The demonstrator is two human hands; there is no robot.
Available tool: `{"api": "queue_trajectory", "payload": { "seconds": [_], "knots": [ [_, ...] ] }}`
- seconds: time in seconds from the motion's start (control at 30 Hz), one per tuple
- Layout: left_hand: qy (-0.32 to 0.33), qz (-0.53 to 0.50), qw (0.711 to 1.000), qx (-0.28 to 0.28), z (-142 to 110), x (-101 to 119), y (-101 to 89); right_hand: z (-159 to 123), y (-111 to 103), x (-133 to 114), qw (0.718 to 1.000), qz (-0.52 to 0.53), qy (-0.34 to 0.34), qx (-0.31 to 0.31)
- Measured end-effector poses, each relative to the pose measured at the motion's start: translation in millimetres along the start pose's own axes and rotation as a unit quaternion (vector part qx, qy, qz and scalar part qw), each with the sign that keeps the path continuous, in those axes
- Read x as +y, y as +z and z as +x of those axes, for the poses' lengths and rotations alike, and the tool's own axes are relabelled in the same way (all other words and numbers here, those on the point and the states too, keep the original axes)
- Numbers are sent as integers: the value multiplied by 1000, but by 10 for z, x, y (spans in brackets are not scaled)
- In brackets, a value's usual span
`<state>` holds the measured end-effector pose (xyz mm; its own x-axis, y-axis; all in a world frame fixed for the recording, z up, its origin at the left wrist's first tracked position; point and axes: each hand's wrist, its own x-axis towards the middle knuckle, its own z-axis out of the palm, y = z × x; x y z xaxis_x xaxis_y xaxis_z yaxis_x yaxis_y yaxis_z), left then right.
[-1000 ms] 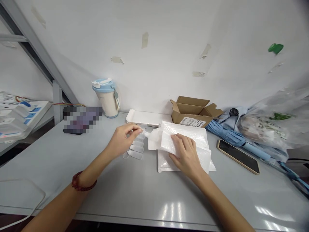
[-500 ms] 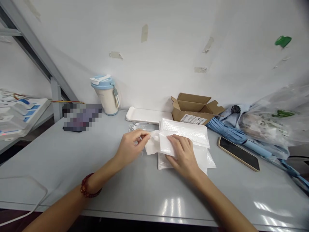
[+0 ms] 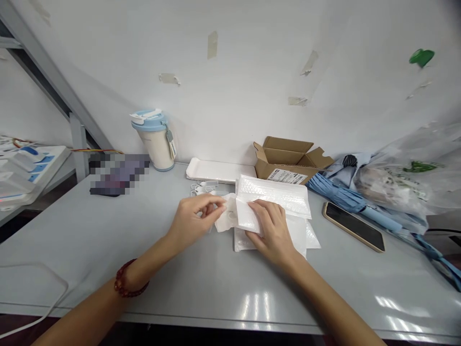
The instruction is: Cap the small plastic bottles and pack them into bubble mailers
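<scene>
My right hand (image 3: pixel 271 229) lies on a small white bubble-wrap pouch (image 3: pixel 245 215), fingers pressed down along its top near the open left end. My left hand (image 3: pixel 196 217) is pinched at that open end, fingertips closed on a small clear plastic piece that I cannot make out fully. The pouch rests on a stack of white bubble mailers (image 3: pixel 284 202) on the grey table (image 3: pixel 201 283). Several small clear plastic vials (image 3: pixel 201 187) lie just beyond my left hand. A red bead bracelet sits on my left wrist.
An open cardboard box (image 3: pixel 288 161) and a flat white tray (image 3: pixel 216 170) stand by the wall. A blue-lidded tumbler (image 3: pixel 154 139) is at the back left. A phone (image 3: pixel 353 233), folded blue umbrella (image 3: pixel 363 206) and plastic bag (image 3: pixel 410 178) lie right. A white cable (image 3: pixel 43 307) loops at the front left.
My left hand has moved right from the vials to the pouch's open end and closed there. My right hand has kept pressing the pouch, and the view has shifted slightly.
</scene>
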<state>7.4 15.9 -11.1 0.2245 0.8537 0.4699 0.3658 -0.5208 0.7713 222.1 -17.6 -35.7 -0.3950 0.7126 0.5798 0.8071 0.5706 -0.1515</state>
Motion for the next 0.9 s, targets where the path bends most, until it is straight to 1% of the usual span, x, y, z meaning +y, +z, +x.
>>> {"api": "queue_trajectory", "payload": {
  "seconds": [0.03,0.07,0.1,0.17,0.23,0.27,0.33,0.47,0.57,0.67,0.7,0.77,0.9],
  "knots": [
    [-37,-18,999,19,19,-6,-24,1,-5,3,1000,1,-1,3],
    [-74,-40,996,24,40,-12,-48,2,-11,5,1000,3,-2,6],
    [-106,-65,992,5,60,-19,-70,4,-16,7,1000,6,-6,8],
    [-152,-116,978,-83,92,-35,-102,9,-25,7,1000,10,-14,7],
    [-178,-144,958,-173,104,-53,-105,16,-32,-4,1000,14,-28,5],
    [-188,-146,949,-204,101,-62,-95,19,-35,-13,999,15,-37,5],
    [-204,-143,940,-232,84,-77,-61,24,-39,-35,998,13,-57,3],
    [-233,-184,920,-257,56,-77,-17,29,-48,-67,997,4,-81,-4],
    [-254,-220,898,-284,74,-60,-57,27,-62,-72,996,8,-86,-7],
    [-263,-225,882,-319,101,-45,-111,23,-73,-79,995,10,-95,-5],
    [-264,-221,882,-322,103,-39,-116,22,-74,-84,995,9,-101,-5],
    [-267,-208,889,-309,92,-22,-100,20,-70,-93,994,3,-113,-8],
    [-259,-161,919,-251,35,42,-10,19,-51,-107,992,-16,-125,-10]
  ]
}}
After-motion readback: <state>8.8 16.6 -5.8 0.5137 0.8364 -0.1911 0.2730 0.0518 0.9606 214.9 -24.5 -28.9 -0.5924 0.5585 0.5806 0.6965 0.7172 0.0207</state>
